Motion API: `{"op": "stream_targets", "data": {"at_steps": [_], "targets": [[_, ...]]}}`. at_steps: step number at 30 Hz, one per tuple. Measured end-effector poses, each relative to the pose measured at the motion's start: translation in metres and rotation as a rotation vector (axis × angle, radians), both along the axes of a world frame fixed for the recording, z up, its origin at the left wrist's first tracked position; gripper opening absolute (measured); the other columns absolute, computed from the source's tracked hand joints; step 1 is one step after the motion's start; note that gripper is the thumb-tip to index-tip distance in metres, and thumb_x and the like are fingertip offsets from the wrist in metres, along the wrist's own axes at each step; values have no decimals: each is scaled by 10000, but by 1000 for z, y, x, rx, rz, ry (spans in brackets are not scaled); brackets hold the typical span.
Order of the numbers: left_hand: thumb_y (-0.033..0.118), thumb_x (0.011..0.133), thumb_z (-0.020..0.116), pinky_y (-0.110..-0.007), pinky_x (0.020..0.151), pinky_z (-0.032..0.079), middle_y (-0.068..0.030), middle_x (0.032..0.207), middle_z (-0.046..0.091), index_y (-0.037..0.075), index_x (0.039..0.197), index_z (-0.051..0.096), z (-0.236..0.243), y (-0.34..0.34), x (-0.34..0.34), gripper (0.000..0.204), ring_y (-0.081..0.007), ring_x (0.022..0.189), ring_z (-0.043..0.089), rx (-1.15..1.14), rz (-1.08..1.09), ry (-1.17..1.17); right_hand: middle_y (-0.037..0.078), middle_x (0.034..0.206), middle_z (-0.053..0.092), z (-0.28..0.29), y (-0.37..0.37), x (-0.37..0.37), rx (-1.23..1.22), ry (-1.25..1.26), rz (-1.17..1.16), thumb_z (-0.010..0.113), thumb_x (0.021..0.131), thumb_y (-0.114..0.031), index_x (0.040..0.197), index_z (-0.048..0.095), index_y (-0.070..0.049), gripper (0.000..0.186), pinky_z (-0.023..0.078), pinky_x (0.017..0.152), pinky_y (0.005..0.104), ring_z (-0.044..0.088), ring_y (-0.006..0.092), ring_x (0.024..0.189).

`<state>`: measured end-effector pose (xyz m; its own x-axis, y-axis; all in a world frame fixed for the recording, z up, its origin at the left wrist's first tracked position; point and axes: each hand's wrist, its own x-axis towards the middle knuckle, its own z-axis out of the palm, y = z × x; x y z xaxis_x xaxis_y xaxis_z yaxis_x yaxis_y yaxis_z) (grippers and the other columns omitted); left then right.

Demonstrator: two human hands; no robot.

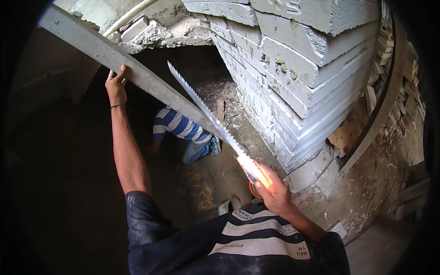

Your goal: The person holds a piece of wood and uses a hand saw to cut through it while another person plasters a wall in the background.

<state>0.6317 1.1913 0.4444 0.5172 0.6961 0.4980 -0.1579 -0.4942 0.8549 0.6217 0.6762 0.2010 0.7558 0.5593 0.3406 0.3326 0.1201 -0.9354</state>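
My left hand point(116, 87) grips the lower edge of a long grey beam point(85, 41), which runs diagonally from the upper left down toward the middle. In my right hand point(273, 195) is a hand saw with an orange handle point(256, 173), fingers closed round it. The saw's toothed blade point(192, 94) points up and to the left, crossing in front of the beam's lower part from this view. An orange round object point(255, 192) is partly hidden behind my right hand.
A person in a striped shirt point(181, 123) crouches in the dark space below the beam. Tall stacked pale blocks point(293, 64) stand at the right, beside a curved edge and piled rubble point(389, 78). A pale pipe point(130, 16) crosses broken masonry at the top.
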Motion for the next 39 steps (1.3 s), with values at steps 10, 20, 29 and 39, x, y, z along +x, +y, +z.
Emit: {"op": "stream_targets", "data": {"at_steps": [10,20,29,39], "targets": [[254,818,768,-337,886,434,-9,1037,637,31,1177,587,-5,-12,-29,460,-128,952,596,-14,-94,-40,210,916,667,-233,-1,-2,-713,383,138,572,907,-354,1183,611,-124,361,512,751,471,649,402,861],[188,751,819,-245,739,434,-8,922,664,17,1058,653,-6,-44,-20,388,-103,806,604,41,202,-100,182,1085,659,-185,-36,-1,-562,432,-88,597,901,-264,1283,556,-161,398,501,845,458,613,391,1024],[358,537,860,-425,800,485,-186,855,643,-39,919,553,-17,-91,45,631,-346,820,634,615,1075,-115,208,973,680,-77,-1,-6,-192,-52,-169,689,827,-123,1229,566,-17,433,553,700,384,691,347,849],[320,556,819,-452,757,479,-190,843,603,-40,899,500,-19,-110,79,591,-369,793,615,728,963,-150,248,1011,653,-115,8,-45,-243,227,4,640,863,-179,1288,528,-55,457,528,793,419,644,414,943]]}}
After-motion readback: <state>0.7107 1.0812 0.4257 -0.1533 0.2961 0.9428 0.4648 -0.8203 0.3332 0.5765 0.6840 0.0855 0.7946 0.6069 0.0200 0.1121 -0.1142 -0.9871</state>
